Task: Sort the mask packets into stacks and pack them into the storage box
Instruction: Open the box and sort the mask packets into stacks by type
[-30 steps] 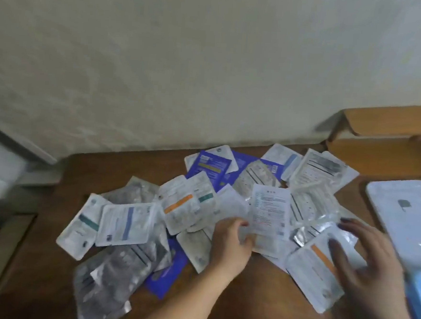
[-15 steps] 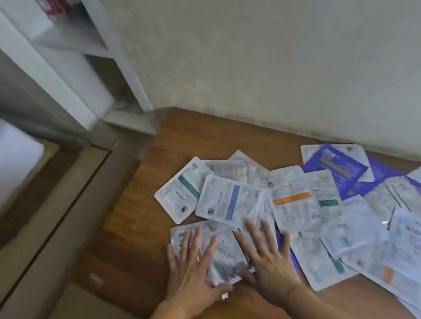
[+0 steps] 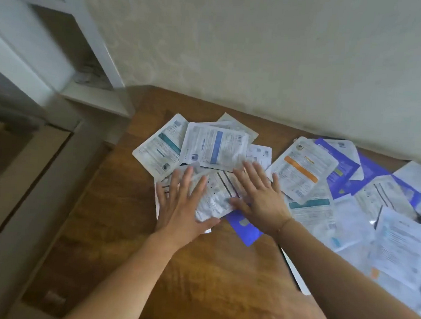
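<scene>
mostly the view is a pale textured wall (image 3: pixel 262 50) above a wooden table (image 3: pixel 208 278), whose far edge meets the wall, with a white shelf unit (image 3: pixel 70 50) standing off the table's left end. across the tabletop lies a loose spread of mask packets (image 3: pixel 349 219), overlapping one another from the left corner out past the right edge of the view (no storage box shows here). among them, near the wall, a white packet with a blue stripe (image 3: pixel 215 149) lies partly over a white packet with a teal stripe (image 3: pixel 160 151) to its left; further right a white packet with an orange stripe (image 3: pixel 303 170) overlaps some dark blue packets (image 3: pixel 367 175), and one more blue packet (image 3: pixel 244 226) pokes out toward the near side, under the right wrist. a silvery clear packet (image 3: pixel 214 194) sits at the front of the left cluster. the left hand (image 3: pixel 183 207) lies flat on this packet's left part, fingers straight and spread, gripping nothing. the right hand (image 3: pixel 259 197) presses flat on its right part, fingers likewise splayed, its fingertips (image 3: pixel 247 165) reaching the lower edge of the blue-striped packet.
</scene>
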Demonstrator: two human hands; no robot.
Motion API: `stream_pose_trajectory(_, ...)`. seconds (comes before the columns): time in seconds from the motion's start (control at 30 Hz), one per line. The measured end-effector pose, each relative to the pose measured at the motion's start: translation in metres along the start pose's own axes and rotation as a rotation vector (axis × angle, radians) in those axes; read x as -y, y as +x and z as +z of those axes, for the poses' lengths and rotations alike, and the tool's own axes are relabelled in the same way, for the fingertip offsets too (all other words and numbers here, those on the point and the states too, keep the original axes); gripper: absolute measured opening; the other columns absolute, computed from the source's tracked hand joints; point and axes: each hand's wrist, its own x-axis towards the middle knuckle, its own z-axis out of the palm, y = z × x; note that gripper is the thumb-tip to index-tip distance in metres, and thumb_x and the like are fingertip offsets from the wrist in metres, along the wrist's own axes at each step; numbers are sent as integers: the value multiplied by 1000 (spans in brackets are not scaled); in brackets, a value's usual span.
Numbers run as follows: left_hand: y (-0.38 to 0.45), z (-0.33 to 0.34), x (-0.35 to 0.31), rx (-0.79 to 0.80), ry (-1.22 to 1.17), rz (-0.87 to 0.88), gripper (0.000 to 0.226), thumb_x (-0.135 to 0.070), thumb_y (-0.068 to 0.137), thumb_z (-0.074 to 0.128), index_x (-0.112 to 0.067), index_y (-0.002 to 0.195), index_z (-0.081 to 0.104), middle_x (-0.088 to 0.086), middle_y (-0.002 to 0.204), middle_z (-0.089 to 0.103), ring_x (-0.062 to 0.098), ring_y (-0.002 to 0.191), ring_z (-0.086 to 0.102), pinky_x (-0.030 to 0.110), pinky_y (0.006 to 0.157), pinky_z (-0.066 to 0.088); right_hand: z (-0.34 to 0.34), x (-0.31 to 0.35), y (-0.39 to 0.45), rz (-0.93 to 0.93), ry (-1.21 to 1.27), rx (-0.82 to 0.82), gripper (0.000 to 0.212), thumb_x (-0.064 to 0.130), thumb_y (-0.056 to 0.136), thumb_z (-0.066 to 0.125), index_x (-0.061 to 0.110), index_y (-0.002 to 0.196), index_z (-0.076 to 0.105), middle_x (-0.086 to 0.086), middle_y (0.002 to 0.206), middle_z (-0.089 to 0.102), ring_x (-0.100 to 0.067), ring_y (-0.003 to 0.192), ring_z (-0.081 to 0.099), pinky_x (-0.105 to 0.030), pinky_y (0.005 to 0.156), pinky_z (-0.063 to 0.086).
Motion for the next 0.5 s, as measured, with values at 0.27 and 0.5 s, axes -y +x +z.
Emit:
stream_pose_trajectory(0.27, -9, 20, -121, 49, -105, 584, 75, -67, 86, 44, -34, 150, 24, -1, 164, -3, 26, 150, -8, 67, 114, 4, 28, -88, -186, 686, 91, -153, 72, 68, 84, 27, 35, 149, 28, -1, 162, 12, -25, 149, 2, -58, 113, 18)
stream_pose_trajectory(0.5, -24, 54, -220, 285, 56, 744, 93, -81, 79, 38, -44, 151, -8, -6, 160, -25, 24, 142, -34, 67, 107, -21, 48, -110, -246, 506, 36, -76, 66, 62, 91, 33, 37, 152, 19, 9, 162, 6, -19, 150, -2, -44, 116, 7)
